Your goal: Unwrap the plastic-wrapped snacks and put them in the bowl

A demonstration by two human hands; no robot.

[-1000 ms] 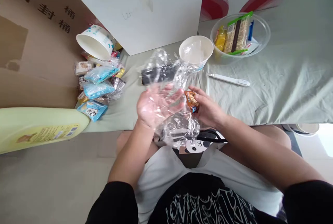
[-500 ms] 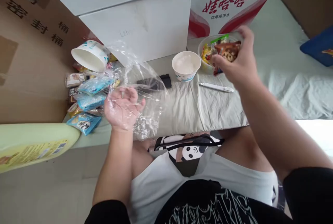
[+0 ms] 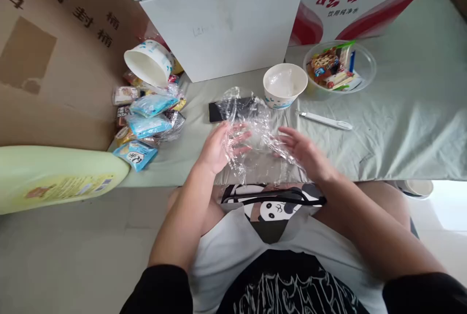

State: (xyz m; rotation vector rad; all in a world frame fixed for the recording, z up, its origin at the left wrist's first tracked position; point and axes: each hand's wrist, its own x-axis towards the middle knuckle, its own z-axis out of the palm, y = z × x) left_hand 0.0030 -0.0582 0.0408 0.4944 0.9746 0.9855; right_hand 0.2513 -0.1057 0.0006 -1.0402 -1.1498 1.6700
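Crumpled clear plastic film (image 3: 260, 131) lies between my two hands, above the cloth-covered surface. My left hand (image 3: 223, 147) touches the film's left side with its fingers spread. At the film's right side is my right hand (image 3: 302, 151), fingers stretched out and apart, slightly blurred. Behind the film a black phone (image 3: 219, 111) is partly covered. A white paper bowl (image 3: 285, 83) with something clear inside stands behind the film. Right of it, a clear round bowl (image 3: 367, 68) holds wrapped snacks (image 3: 339, 68). A white cutter-like tool (image 3: 324, 120) lies in front of the bowls.
Wrapped snacks (image 3: 149, 124) are piled at the left beneath a tilted paper bowl (image 3: 148, 63). A pale green bottle (image 3: 54, 175) lies at the far left. White boxes (image 3: 226, 27) and a brown carton (image 3: 73, 85) stand behind and left.
My right hand has left the clear bowl and come to the film; the brown-wrapped snack it held now lies in that bowl. The film has dropped lower between my hands. The view has shifted.
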